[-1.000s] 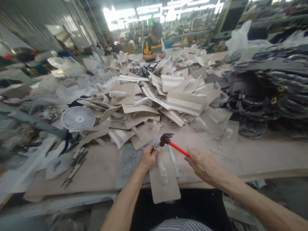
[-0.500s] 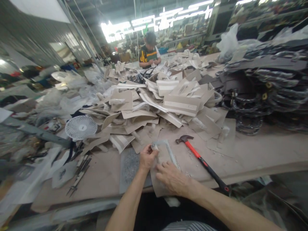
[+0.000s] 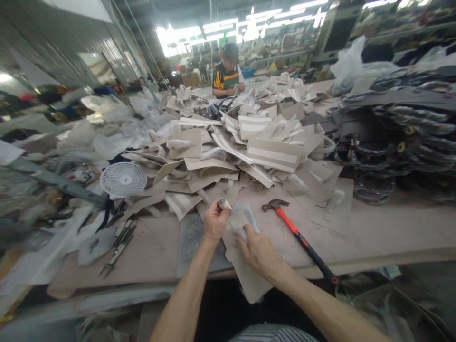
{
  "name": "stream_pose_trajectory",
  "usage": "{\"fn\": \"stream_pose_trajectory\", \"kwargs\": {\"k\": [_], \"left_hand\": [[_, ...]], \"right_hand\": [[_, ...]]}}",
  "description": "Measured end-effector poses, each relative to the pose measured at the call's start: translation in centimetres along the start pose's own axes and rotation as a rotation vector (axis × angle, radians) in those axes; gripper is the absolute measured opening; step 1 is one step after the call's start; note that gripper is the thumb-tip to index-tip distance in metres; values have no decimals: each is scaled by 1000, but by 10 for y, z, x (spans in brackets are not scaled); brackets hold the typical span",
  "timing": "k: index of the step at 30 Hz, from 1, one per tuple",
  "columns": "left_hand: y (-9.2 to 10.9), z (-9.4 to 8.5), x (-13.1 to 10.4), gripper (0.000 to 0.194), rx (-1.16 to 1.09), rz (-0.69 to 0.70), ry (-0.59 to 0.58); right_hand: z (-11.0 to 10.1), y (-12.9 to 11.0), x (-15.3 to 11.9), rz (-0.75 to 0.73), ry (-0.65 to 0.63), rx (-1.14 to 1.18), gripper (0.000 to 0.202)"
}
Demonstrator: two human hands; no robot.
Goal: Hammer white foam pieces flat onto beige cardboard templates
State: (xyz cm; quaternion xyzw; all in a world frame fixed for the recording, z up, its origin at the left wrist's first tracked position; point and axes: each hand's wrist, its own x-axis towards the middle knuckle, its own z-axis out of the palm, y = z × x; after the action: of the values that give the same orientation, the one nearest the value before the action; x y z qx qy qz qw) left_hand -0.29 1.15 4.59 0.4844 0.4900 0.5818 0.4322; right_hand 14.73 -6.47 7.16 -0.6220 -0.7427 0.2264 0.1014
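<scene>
Between the fingers of my left hand (image 3: pixel 215 221) is a small pale rolled piece (image 3: pixel 224 204), held above the table's front part. My right hand (image 3: pixel 260 251) grips a beige flat panel (image 3: pixel 250 281) by its upper right side, thumb on top. The panel slants down over the table's front edge. Under and behind it lies a clear plate (image 3: pixel 249 213); a grey speckled slab (image 3: pixel 192 242) is to the left. A claw hammer (image 3: pixel 292 229) with a red and black handle rests right of my hands.
A large heap of beige panels (image 3: pixel 199 166) covers the middle. A white fan (image 3: pixel 124 180) and metal tools (image 3: pixel 119 247) are at left. Dark wrapped pieces (image 3: pixel 377 137) are stacked at right. Across the table sits a person (image 3: pixel 228 78).
The panel has swung so its lower end points further right and hangs lower. My left hand has risen slightly with the rolled piece, and my right hand has shifted right, its fingers now around the panel's edge.
</scene>
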Motion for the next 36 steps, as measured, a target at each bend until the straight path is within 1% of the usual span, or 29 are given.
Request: {"fn": "stream_pose_trajectory", "kwargs": {"k": [3,5,7,10,12,13,14,15,17,19,20,21,22,23,24,26,27,29,31,32,33,34,35,36], "left_hand": [[-30,5,-6,37,11,-70,-20],[-41,3,-10,38,18,-86,-13],[-45,-2,-14,35,20,-99,-14],[-44,-9,-18,30,33,-115,-26],[-41,-12,-19,29,48,-116,-52],[-40,-13,-20,29,48,-116,-71],[-39,-13,-20,30,41,-119,-87],[-38,-13,-20,31,29,-123,-100],[-37,-13,-19,33,6,-128,-105],[-38,-12,-19,33,13,-122,-101],[-38,-12,-19,33,26,-117,-99],[-38,-12,-19,31,43,-111,-102],[-39,-12,-19,30,63,-105,-107],[-39,-12,-19,28,86,-97,-113],[-39,-12,-19,27,113,-88,-119],[-40,-12,-21,26,178,-54,-120],[-40,-11,-23,25,211,-30,-117],[-39,-10,-26,24,265,22,-112],[-38,-9,-30,22,289,65,-114],[-38,-9,-31,20,294,79,-122],[-37,-9,-32,20,297,89,-132],[-36,-9,-32,19,299,95,-145],[-36,-9,-32,18,302,99,-158],[-36,-10,-32,18,305,101,-169]], "right_hand": [[12,-5,-2,23,-34,44,52],[14,-8,-2,52,-55,91,60],[15,-11,-1,82,-73,171,64],[17,-12,-2,102,-116,312,74],[17,-9,-6,82,-144,382,84],[16,-6,-8,60,-140,404,86],[14,0,-9,37,-112,412,84],[11,9,-11,20,-54,401,77],[2,33,-12,5,134,314,59],[-10,65,-12,23,319,126,48],[-16,82,-12,43,370,8,46],[-21,99,-13,77,385,-107,45],[-25,115,-14,121,363,-205,43],[-27,129,-16,167,309,-272,41],[-29,141,-18,210,244,-298,38],[-30,154,-20,283,142,-229,27],[-31,156,-21,321,93,-121,21],[-36,150,-20,389,-21,186,11],[-45,132,-18,428,-158,466,10],[-50,121,-17,444,-204,580,12],[-55,109,-17,452,-220,666,16],[-59,96,-18,445,-205,717,21],[-63,85,-19,414,-168,740,26],[-65,75,-20,343,-104,716,30]]}}
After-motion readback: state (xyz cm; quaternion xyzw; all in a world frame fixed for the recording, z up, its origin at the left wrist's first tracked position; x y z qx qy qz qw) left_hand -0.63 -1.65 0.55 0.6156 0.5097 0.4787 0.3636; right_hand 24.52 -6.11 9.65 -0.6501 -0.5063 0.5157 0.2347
